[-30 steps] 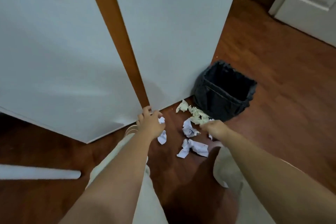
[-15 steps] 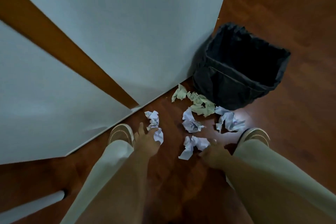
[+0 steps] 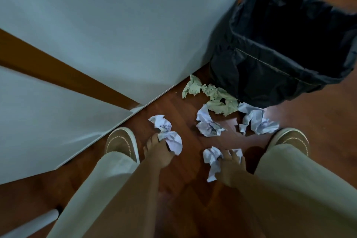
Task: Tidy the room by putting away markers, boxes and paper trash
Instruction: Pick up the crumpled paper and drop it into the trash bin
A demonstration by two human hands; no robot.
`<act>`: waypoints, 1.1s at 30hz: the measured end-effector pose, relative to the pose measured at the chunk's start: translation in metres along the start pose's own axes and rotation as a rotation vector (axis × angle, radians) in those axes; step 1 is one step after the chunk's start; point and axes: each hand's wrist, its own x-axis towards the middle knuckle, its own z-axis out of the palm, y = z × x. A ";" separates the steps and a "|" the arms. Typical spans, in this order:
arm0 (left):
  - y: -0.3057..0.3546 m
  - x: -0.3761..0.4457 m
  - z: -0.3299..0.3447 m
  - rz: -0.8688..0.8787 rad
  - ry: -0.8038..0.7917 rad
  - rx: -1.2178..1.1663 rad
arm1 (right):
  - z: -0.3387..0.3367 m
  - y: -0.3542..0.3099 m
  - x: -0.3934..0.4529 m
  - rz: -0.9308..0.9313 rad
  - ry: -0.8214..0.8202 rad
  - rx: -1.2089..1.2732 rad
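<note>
Crumpled paper lies on the wooden floor in front of a bin lined with a black bag [image 3: 257,83]. My left hand [image 3: 157,152] is down at the floor, fingers closed on a white paper ball [image 3: 172,141], with another white wad [image 3: 161,122] just beyond it. My right hand [image 3: 230,168] grips a white crumpled sheet [image 3: 212,160]. Loose on the floor are two more white wads [image 3: 207,124] [image 3: 257,120] and greenish crumpled paper [image 3: 222,99] [image 3: 192,88] beside the bin.
White cabinet doors [image 3: 116,35] stand close on the left, reaching the floor. My shoes [image 3: 121,143] [image 3: 290,138] and beige trouser legs flank the paper. A white bar [image 3: 29,224] lies at the lower left. Bare wooden floor extends to the right of the bin.
The view has dropped closer to the floor. Both hands have come down onto the nearest paper wads and closed on them.
</note>
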 end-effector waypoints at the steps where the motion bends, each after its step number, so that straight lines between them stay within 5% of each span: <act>1: 0.001 -0.003 0.000 0.014 0.024 -0.024 | -0.010 0.003 0.003 -0.005 0.019 -0.064; 5: 0.005 -0.015 -0.009 0.073 0.080 -0.158 | -0.039 0.008 0.003 -0.096 0.128 0.008; 9: 0.018 -0.044 -0.028 0.105 0.339 -0.427 | -0.062 0.003 -0.023 -0.115 0.158 0.224; 14: 0.047 -0.088 -0.068 0.134 0.570 -0.718 | -0.124 -0.017 -0.081 -0.266 0.412 0.503; 20: 0.136 -0.122 -0.161 0.305 0.584 -1.006 | -0.258 -0.032 -0.170 -0.392 0.875 0.926; 25: 0.224 -0.134 -0.241 0.561 0.623 -0.968 | -0.356 0.001 -0.185 -0.281 1.012 1.270; 33: 0.280 -0.102 -0.252 0.639 0.553 -0.656 | -0.398 0.030 -0.178 -0.197 1.051 1.339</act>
